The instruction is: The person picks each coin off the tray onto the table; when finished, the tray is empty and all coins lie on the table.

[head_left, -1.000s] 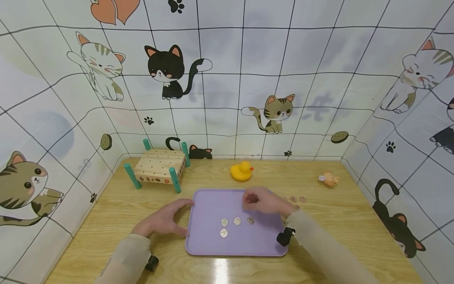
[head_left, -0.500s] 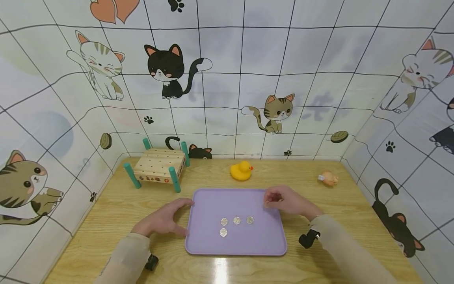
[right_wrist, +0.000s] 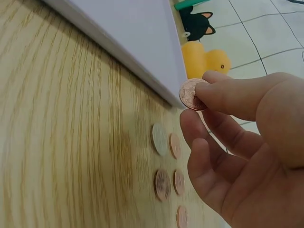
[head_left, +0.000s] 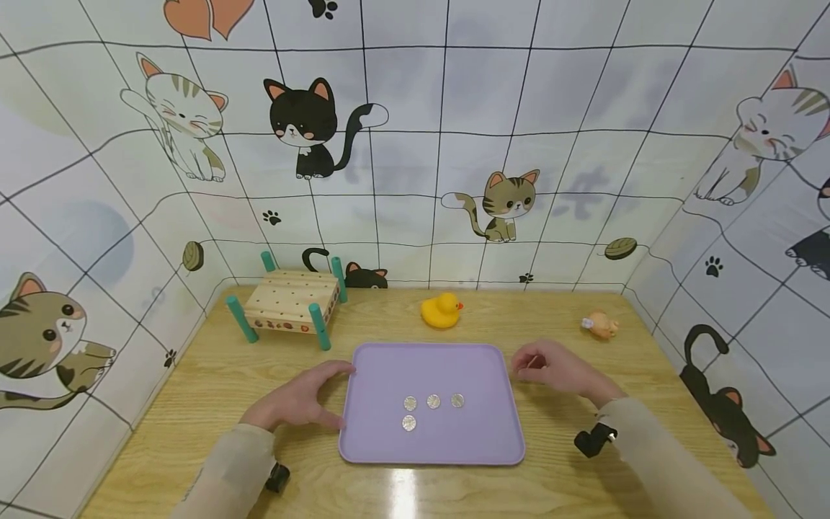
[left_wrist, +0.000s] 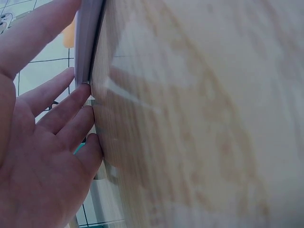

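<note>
A copper-coloured coin (right_wrist: 189,93) is pinched between thumb and fingers of my right hand (head_left: 559,369), just past the right edge of the lavender tray (head_left: 480,448). Below that hand, in the right wrist view, several coins lie on the wooden table, among them a silvery one (right_wrist: 159,139) and a darker copper one (right_wrist: 162,185); the hand hides them in the head view. On the tray several silver-coloured coins (head_left: 433,401) lie flat, a row with one more in front. My left hand (head_left: 301,396) rests at the tray's left edge, thumb and fingers spread along the rim.
Behind the tray sits a yellow rubber duck (head_left: 441,311). A wooden pegboard bench with green legs (head_left: 292,299) stands at the back left, and a small orange-tan toy (head_left: 601,325) at the back right. Cat-printed cloth walls (head_left: 402,166) enclose the table.
My right hand has moved right from above the tray to beyond its right edge, now covering the coins on the table there. My left hand and the tray's silver-coloured coins have stayed put.
</note>
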Tool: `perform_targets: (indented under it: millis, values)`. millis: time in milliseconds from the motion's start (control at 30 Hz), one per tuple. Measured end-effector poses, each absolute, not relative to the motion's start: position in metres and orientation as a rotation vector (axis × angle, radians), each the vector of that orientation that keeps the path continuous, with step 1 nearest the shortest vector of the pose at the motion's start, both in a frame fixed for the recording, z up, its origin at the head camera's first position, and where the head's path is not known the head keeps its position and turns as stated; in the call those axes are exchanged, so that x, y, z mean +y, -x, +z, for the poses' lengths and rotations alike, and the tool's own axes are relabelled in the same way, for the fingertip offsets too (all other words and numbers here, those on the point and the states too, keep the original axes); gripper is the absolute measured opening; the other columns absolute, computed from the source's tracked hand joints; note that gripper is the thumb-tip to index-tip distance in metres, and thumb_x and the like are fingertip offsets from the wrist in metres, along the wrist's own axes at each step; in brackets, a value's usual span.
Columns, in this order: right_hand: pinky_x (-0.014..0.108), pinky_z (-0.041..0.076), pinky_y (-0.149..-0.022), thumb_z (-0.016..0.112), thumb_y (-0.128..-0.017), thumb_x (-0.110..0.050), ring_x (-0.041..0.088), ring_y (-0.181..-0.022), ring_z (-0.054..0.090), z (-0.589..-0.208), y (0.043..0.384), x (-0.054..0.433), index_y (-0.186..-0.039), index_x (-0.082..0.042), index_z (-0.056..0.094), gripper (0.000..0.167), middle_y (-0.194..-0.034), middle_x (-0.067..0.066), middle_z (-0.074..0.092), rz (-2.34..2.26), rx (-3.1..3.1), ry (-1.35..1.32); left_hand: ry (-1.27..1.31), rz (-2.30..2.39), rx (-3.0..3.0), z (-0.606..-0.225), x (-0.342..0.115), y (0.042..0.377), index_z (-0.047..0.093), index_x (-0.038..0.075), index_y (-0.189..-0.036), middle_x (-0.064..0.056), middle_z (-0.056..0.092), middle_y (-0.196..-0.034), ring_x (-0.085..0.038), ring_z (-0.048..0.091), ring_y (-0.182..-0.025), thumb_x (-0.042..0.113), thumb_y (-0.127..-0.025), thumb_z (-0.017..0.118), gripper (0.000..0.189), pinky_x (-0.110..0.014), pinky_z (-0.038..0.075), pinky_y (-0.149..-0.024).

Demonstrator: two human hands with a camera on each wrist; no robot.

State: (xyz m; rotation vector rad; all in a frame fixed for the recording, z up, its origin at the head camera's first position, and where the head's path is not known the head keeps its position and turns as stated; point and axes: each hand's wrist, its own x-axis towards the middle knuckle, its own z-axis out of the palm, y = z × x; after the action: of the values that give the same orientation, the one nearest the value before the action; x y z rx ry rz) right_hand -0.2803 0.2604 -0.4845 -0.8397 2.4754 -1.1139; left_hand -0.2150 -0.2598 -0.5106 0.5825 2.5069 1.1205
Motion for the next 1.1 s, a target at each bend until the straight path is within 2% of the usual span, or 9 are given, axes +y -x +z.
perform_targets:
  millis: [600, 767, 1100]
  values:
    - [0.026, 0.056, -0.078, 0.076, -0.097, -0.011, 0.008, -0.088, 0.062, -0.497, 0.268, 0.323, -0.105, -0.008, 0.076, 0.009, -0.098, -0.001, 0.071, -0.982, 2.66, 0.67, -0.579, 1.115, 2.509, -0.51, -0.26, 0.215, 0.047, 0.011, -0.155, -0.016, 0.041, -0.164, -0.045, 0.032, -0.153, 0.032, -0.074, 0.097, 0.097, -0.068, 0.025, -0.123]
    - [0.026, 0.056, -0.076, 0.077, -0.096, -0.014, 0.007, -0.085, 0.062, -0.504, 0.269, 0.326, -0.1, -0.014, 0.076, 0.004, -0.094, -0.004, 0.069, -0.909, 2.73, 0.601, -0.566, 1.12, 2.51, -0.509, -0.26, 0.214, 0.048, 0.011, -0.155, -0.016, 0.041, -0.164, -0.045, 0.032, -0.153, 0.03, -0.074, 0.097, 0.096, -0.068, 0.025, -0.123]
    - [0.028, 0.056, -0.074, 0.077, -0.096, -0.013, 0.012, -0.087, 0.062, -0.502, 0.265, 0.32, -0.1, -0.011, 0.073, 0.006, -0.094, -0.002, 0.069, -0.855, 2.802, 0.551, -0.565, 1.14, 2.492, -0.505, -0.258, 0.212, 0.048, 0.008, -0.154, -0.017, 0.042, -0.163, -0.045, 0.033, -0.153, 0.028, -0.074, 0.097, 0.096, -0.068, 0.024, -0.123]
